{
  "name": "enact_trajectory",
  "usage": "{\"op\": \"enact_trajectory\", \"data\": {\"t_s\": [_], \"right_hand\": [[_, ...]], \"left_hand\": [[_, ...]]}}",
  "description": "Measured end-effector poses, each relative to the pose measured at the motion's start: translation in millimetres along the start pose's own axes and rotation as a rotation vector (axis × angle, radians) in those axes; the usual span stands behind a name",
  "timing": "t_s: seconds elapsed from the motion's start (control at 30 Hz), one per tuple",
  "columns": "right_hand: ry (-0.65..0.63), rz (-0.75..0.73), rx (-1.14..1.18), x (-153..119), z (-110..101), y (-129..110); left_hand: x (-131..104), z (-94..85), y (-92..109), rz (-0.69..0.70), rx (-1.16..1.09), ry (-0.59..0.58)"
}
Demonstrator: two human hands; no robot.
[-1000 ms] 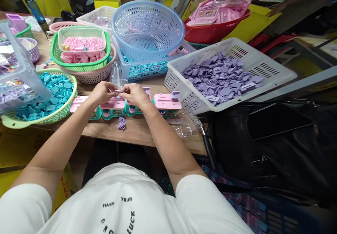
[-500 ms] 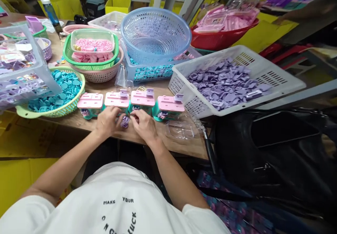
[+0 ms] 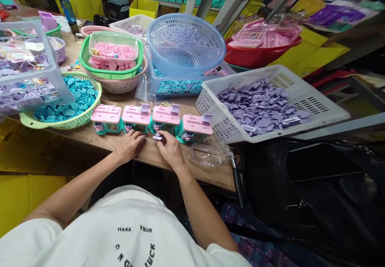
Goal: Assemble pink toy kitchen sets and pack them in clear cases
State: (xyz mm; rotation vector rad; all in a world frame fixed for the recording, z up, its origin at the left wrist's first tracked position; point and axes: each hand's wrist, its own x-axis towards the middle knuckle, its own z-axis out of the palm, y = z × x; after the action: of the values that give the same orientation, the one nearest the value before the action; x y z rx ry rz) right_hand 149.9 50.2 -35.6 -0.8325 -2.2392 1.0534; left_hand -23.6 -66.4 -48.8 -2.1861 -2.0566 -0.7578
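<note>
My right hand [image 3: 171, 150] pinches a small light-purple plastic part [image 3: 157, 137] just above the wooden table, in front of the row of toys. Beside it, my left hand [image 3: 130, 146] rests low over the table edge with its fingers bent together; what lies under them is hidden. Several small toy cars with pink roofs and teal bases stand in a row; nearest my left hand is one toy car [image 3: 136, 115], and behind my right hand is another toy car [image 3: 166, 116]. A third toy car [image 3: 197, 124] stands to the right, with a raised purple piece on its roof.
A white basket [image 3: 237, 124] of purple parts stands at the right. On the left, a yellow-green basket [image 3: 98, 98] holds teal discs, with a translucent crate [image 3: 64, 92] overhanging it. Clear plastic pieces [image 3: 206, 154] lie near the front edge. A blue basket [image 3: 186, 64] stands behind.
My hands have drawn slightly apart and back from the toy cars. My right hand now has a purple part at its fingertips. The purple piece between the hands is out of sight.
</note>
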Motion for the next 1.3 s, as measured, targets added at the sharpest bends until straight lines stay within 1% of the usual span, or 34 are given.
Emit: {"op": "enact_trajectory", "data": {"t_s": [0.07,0.1,0.13,0.2,0.27,0.33,0.4,0.47,0.53,0.6,0.63,0.7,0.77,0.8,0.87,0.97,1.07,1.13,1.2,1.3], "right_hand": [[0.034,0.106,0.244,1.2,-1.5,-5.4],[0.023,0.149,0.308,3.1,-2.7,-10.0],[-0.005,0.166,0.325,5.9,-4.1,-16.1],[-0.09,0.116,0.25,14.1,-7.1,-32.4],[-0.153,0.003,0.146,25.6,-7.3,-51.9],[-0.165,-0.088,0.124,40.8,-1.2,-70.5],[-0.158,-0.123,0.193,60.1,12.2,-84.6],[-0.175,-0.125,0.267,83.4,30.3,-93.4],[-0.208,-0.142,0.235,109.4,48.4,-98.7],[-0.259,-0.21,0.088,135.4,62.4,-103.2],[-0.3,-0.264,-0.001,147.3,67.4,-105.4],[-0.427,-0.381,-0.151,167.4,73.8,-109.7],[-0.546,-0.468,-0.235,180.9,77.6,-112.4],[-0.58,-0.494,-0.261,185.2,79.4,-112.6],[-0.59,-0.527,-0.298,189.7,83.5,-110.5],[-0.561,-0.586,-0.344,191.2,90.6,-102.1],[-0.547,-0.666,-0.405,190.7,96.8,-93.6],[-0.529,-0.704,-0.449,188.7,98.8,-92.1],[-0.506,-0.717,-0.505,183.4,97.4,-96.5],[-0.5,-0.73,-0.607,170.8,91.5,-111.8]], "left_hand": [[-2.4,-1.4,4.5,0.036,-0.004,0.081],[-2.7,-3.3,7.6,0.05,-0.024,0.136],[-2.3,-6.3,10.8,0.062,-0.052,0.194],[0.0,-15.6,15.9,0.094,-0.136,0.304],[3.3,-28.0,16.7,0.1,-0.236,0.403],[7.2,-41.7,11.3,0.027,-0.338,0.5],[11.8,-55.7,-0.5,-0.138,-0.435,0.596],[16.7,-70.3,-17.5,-0.334,-0.512,0.634],[21.3,-86.0,-36.7,-0.501,-0.527,0.58],[25.0,-102.2,-54.8,-0.612,-0.457,0.475],[26.6,-109.8,-62.6,-0.646,-0.408,0.418],[29.7,-122.4,-75.1,-0.696,-0.33,0.299],[33.2,-129.7,-83.5,-0.733,-0.321,0.164],[34.9,-131.3,-86.4,-0.75,-0.329,0.112],[38.3,-131.9,-90.2,-0.773,-0.334,0.068],[42.0,-131.2,-92.0,-0.789,-0.31,0.074],[44.1,-133.0,-92.3,-0.807,-0.297,0.043],[44.9,-135.6,-92.2,-0.803,-0.277,0.016],[45.3,-139.3,-91.1,-0.779,-0.239,-0.016],[43.1,-146.0,-90.6,-0.758,-0.186,-0.063]]}}
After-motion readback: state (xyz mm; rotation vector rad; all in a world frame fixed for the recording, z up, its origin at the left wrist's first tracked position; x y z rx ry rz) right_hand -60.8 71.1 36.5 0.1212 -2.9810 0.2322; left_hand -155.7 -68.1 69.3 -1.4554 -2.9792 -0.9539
